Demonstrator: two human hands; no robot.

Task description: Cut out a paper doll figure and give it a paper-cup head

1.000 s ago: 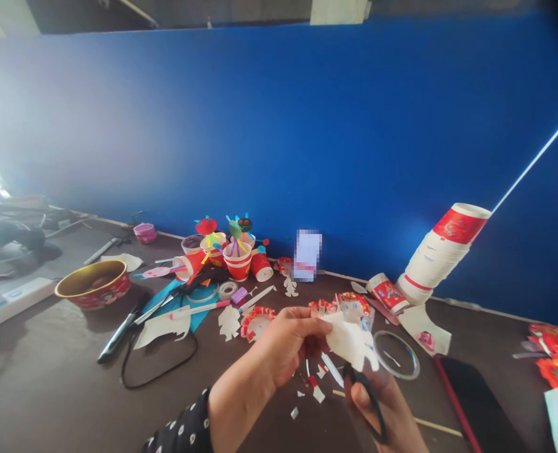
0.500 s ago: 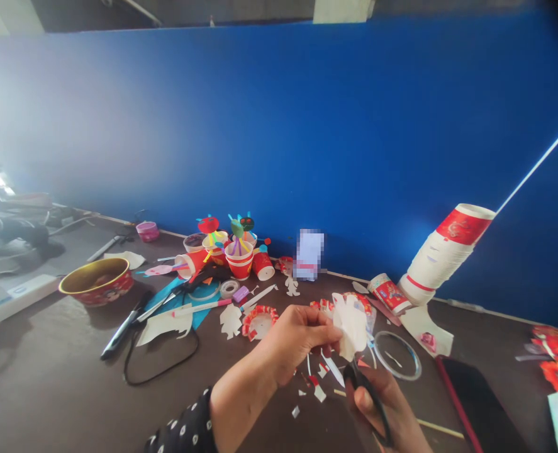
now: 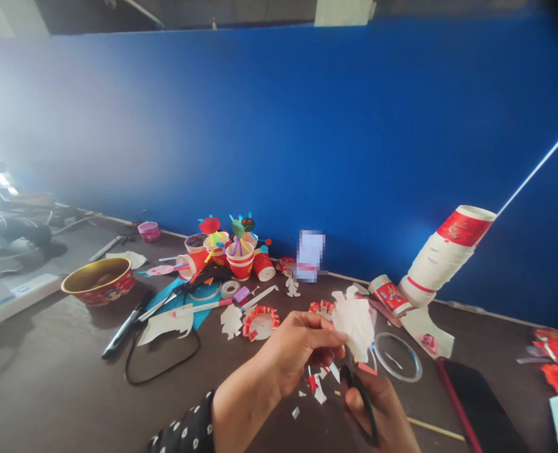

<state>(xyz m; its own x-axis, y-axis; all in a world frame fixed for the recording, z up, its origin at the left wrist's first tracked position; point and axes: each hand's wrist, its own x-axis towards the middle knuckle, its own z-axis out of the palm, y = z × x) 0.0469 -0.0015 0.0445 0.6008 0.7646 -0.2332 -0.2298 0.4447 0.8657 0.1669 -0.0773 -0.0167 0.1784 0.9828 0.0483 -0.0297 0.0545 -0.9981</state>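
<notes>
L grip (image 3: 302,355) pinching paper cutout (image 3: 353,327), scissors (image 3: 360,396) below

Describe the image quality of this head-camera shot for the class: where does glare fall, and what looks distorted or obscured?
In the head view, glare washes out the left end of the blue wall, the wide lens seems to tilt the stack of paper cups, and the white card against the wall is pixelated, so nothing on it can be read.
</notes>
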